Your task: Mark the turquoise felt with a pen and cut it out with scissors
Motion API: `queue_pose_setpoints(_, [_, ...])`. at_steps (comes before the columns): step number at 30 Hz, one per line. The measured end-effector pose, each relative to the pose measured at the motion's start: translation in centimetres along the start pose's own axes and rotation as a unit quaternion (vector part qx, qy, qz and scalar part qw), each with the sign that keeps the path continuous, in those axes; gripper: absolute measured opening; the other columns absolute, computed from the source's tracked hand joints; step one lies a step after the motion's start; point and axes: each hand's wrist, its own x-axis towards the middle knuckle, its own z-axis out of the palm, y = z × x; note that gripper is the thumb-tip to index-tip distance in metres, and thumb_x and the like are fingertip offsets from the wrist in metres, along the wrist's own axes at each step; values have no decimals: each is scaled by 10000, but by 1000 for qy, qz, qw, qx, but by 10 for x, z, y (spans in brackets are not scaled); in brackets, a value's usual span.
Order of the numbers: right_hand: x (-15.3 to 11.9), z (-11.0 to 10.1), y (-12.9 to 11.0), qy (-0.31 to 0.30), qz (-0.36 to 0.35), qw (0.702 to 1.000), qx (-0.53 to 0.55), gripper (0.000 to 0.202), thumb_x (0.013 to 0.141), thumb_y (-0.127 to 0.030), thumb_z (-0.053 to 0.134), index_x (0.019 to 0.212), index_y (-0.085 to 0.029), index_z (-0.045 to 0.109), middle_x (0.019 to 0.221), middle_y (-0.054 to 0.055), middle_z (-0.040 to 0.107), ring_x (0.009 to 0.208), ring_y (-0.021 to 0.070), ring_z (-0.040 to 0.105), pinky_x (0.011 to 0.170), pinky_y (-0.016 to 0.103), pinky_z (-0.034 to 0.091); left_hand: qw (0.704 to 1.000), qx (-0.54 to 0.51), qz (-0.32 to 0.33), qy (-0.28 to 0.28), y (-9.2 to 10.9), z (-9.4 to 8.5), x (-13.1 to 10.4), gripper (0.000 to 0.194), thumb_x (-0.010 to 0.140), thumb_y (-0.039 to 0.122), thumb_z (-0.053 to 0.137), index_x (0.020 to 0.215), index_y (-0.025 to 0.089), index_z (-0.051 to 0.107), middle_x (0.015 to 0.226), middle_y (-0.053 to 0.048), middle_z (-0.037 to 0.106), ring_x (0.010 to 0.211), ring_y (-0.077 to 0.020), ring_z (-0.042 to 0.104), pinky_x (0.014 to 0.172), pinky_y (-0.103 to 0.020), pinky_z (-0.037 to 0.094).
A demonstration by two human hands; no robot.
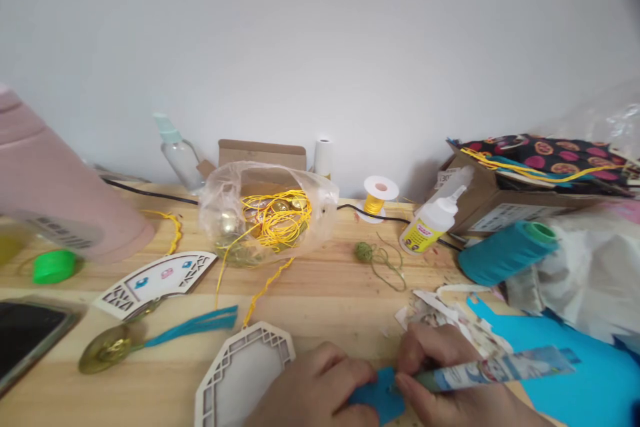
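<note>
At the bottom of the head view, my left hand (320,387) is closed on a small piece of blue paper (386,400), its fingers over the left side. My right hand (443,367) grips a pen (500,370) with a printed barrel, held low and slanting up to the right. The pen's tip end is at the blue piece, partly hidden by my fingers. Left of my left hand lies an octagonal frame (240,353) with a lattice edge and yellow cord, partly covered by that hand. A larger blue sheet (580,367) lies to the right.
Behind my hands are a plastic bag (220,207) of yellow cord and bells, a thread spool (380,193), a glue bottle (430,223) and a teal thread cone (505,253). Further left are a fan-shaped ornament (165,280), a blue tassel (195,327), a phone (30,333) and a pink bottle (65,180).
</note>
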Motion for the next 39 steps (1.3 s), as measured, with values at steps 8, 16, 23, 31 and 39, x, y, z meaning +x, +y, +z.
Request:
queue_pose_setpoints(8, [1, 1, -1, -4, 6, 1000, 6, 193, 697, -202, 497, 507, -183, 466, 410, -13, 525, 371, 92, 454, 355, 163, 308, 996, 19, 12, 83, 3, 4, 1, 91, 830, 245, 542, 761, 219, 594, 880, 26, 670, 673, -141, 555, 584, -213, 476])
queue_pose_setpoints(16, [0, 2, 0, 6, 4, 1000, 6, 184, 680, -178, 513, 501, -174, 474, 416, -10, 533, 378, 88, 460, 361, 158, 311, 993, 9, 23, 118, 4, 5, 4, 367, 923, 308, 306, 715, 210, 593, 827, 4, 673, 640, -131, 550, 562, -205, 463])
queue_pose_setpoints(23, [0, 3, 0, 11, 7, 1000, 10, 188, 678, -193, 512, 493, -171, 482, 408, -3, 530, 374, 89, 456, 365, 164, 305, 993, 16, 19, 118, 4, 5, 4, 387, 925, 319, 289, 713, 214, 596, 829, 6, 680, 640, -131, 560, 559, -207, 463])
queue_pose_setpoints(31, [0, 2, -1, 2, 13, 1000, -1, 193, 674, -202, 502, 484, -170, 481, 400, 8, 526, 367, 96, 443, 355, 180, 284, 992, 17, 24, 127, 4, 7, 5, 380, 926, 308, 303, 704, 219, 599, 824, 16, 678, 631, -122, 548, 557, -195, 448])
queue_pose_setpoints(39, [-2, 4, 0, 2, 13, 1000, -1, 196, 687, -207, 504, 496, -164, 499, 415, 13, 544, 381, 100, 466, 367, 175, 301, 991, 16, 21, 131, 3, 6, 5, 366, 921, 307, 320, 701, 219, 599, 810, 19, 676, 628, -122, 547, 557, -195, 450])
